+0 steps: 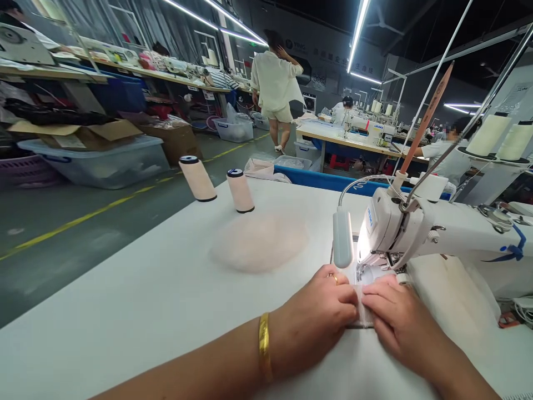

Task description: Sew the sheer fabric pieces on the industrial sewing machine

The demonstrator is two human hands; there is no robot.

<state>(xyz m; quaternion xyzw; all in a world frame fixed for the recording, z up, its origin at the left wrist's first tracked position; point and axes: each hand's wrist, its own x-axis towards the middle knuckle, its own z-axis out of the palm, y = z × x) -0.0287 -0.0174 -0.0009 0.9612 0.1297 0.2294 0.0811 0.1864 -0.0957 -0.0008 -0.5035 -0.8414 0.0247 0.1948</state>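
Observation:
A white sewing machine (453, 228) stands at the right, its needle area lit by a small lamp (342, 238). Just in front of the needle lies a strip of thin pale fabric (363, 305). My left hand (320, 308), with a ring and a gold bracelet, has its fingers curled and pressed on the strip's left side. From the right, my right hand (395, 314) holds the strip with its fingers close together near the presser foot. More sheer pale fabric (453, 294) lies under the machine's arm. A blurred pale round piece (260, 241) rests on the white table (166, 300).
Two thread cones (198, 179) (240, 191) stand at the table's back left edge. Behind the table is a blue bin (325, 179). A person (277, 83) stands in the aisle, and others sit at machines further back. Thread stands rise at the right.

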